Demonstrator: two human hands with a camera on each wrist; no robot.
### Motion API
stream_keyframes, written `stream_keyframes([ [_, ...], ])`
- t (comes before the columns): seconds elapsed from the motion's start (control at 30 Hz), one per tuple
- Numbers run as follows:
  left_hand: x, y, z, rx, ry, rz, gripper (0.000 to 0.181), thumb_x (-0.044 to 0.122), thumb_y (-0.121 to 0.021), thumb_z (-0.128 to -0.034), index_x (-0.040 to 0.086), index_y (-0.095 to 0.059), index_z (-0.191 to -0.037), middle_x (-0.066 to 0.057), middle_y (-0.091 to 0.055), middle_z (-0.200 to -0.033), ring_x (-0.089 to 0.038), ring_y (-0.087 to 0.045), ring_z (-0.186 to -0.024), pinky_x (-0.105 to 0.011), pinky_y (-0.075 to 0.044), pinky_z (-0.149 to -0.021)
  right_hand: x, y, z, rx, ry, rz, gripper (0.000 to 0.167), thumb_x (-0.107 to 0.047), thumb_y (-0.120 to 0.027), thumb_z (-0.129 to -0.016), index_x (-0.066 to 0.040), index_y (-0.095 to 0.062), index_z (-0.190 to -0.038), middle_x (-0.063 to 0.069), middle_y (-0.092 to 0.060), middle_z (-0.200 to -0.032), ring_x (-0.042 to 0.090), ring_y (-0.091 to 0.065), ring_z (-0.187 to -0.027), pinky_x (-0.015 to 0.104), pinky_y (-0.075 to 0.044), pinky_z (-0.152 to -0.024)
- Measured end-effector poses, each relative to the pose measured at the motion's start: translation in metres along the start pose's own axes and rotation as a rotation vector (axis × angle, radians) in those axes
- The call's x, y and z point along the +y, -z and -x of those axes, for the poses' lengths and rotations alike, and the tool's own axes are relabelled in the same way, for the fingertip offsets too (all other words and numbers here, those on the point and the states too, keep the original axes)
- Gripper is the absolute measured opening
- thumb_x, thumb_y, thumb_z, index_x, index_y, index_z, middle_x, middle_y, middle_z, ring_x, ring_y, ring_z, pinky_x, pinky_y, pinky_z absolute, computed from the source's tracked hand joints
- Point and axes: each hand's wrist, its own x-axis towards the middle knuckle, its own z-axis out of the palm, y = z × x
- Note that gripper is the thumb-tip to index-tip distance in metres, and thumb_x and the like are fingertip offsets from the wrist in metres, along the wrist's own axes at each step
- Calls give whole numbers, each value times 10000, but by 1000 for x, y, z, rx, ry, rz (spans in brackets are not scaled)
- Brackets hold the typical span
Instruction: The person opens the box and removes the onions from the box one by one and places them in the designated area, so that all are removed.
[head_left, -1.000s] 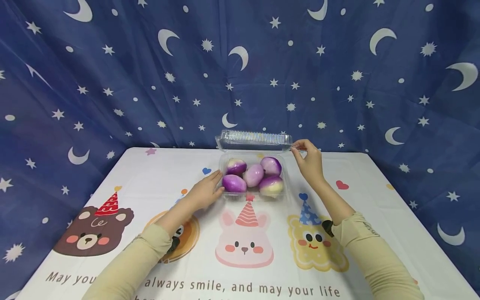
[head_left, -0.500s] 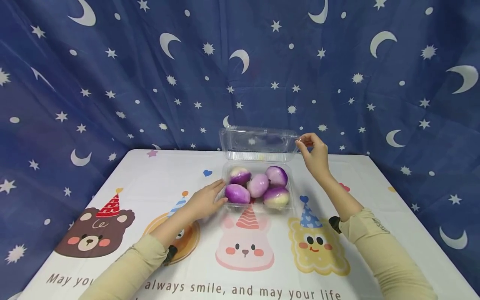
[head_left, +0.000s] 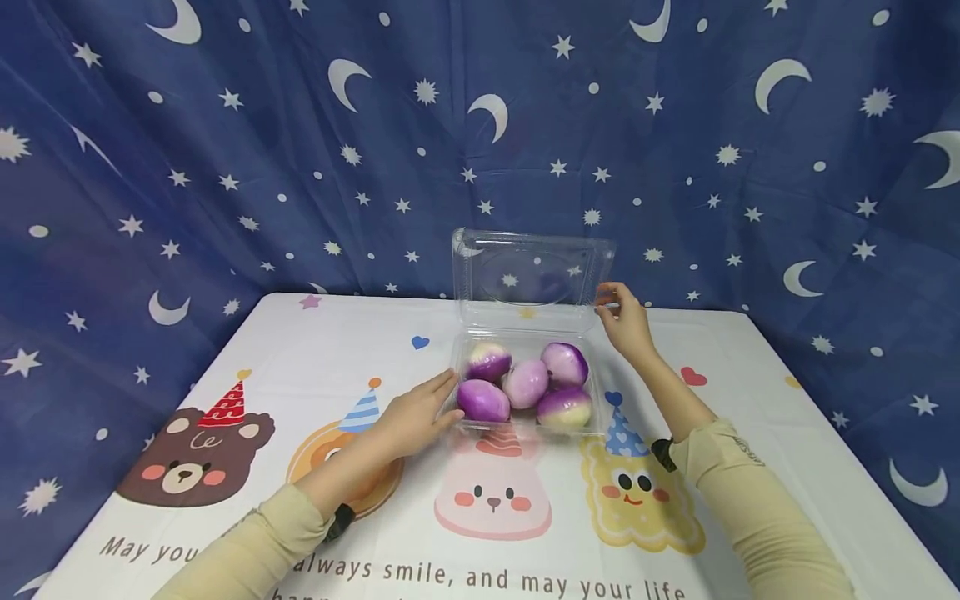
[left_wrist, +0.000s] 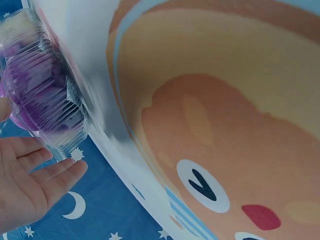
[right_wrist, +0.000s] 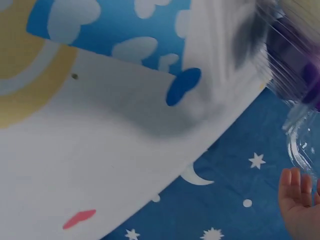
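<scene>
A clear plastic container [head_left: 525,427] holds several purple-and-white oval items, one a plain purple oval [head_left: 483,401] at front left. Its hinged clear lid [head_left: 532,275] stands raised at the back. My left hand [head_left: 418,415] rests against the container's left side, fingers extended and thumb near the front corner. In the left wrist view that hand [left_wrist: 30,180] lies beside the ribbed wall [left_wrist: 55,95]. At the lid's lower right edge is my right hand [head_left: 628,325], fingers slightly bent; in the right wrist view its extended fingers [right_wrist: 300,187] are by the lid's rim [right_wrist: 297,145].
The white tablecloth [head_left: 360,333] carries printed cartoon figures, hearts and a line of text. Behind the table's far edge hangs a dark blue curtain [head_left: 420,267] with moons and stars, which also runs down the left and right sides.
The lid has swung up and back to stand more upright. The container appears lower in the head view. My right hand has moved down along the lid's right edge, its pinch loosened.
</scene>
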Motion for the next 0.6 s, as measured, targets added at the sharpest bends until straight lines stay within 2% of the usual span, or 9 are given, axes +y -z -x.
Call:
stream_keyframes([
  [0.1,2,-2,3,15,2,10,621,387,-511,-957,31,-359,-1444,-124,-322,-1526,-331,-380,-1360,-496,-431,-1017,10,-5,1,-46,-11,12,411,17,-457,-955,44,-415,-1363,299,-578,-1162,464,-582,-1069,515,-505,-892],
  [0.27,6,-4,11,25,20,49,605,351,-525,-955,7,-374,-1430,-135,-334,-1518,-347,-374,-1361,-502,-405,-1043,17,-14,4,-148,-67,-28,504,-9,-434,-967,88,-273,-1434,315,-486,-1279,465,-533,-1131,493,-485,-941],
  [0.47,13,-3,19,-2,39,43,601,361,-512,-961,10,-377,-1429,-133,-332,-1519,-374,-358,-1364,-554,-411,-1014,20,-19,7,-174,-153,-140,456,19,-403,-966,142,-309,-1395,345,-460,-1298,453,-538,-1132,326,-532,-902],
  [0.6,16,-2,19,-7,45,31,598,372,-507,-961,17,-386,-1426,-129,-341,-1516,-379,-342,-1372,-589,-428,-974,26,-22,9,-182,-206,-176,426,7,-405,-956,156,-372,-1354,346,-479,-1286,432,-560,-1125,367,-522,-926],
])
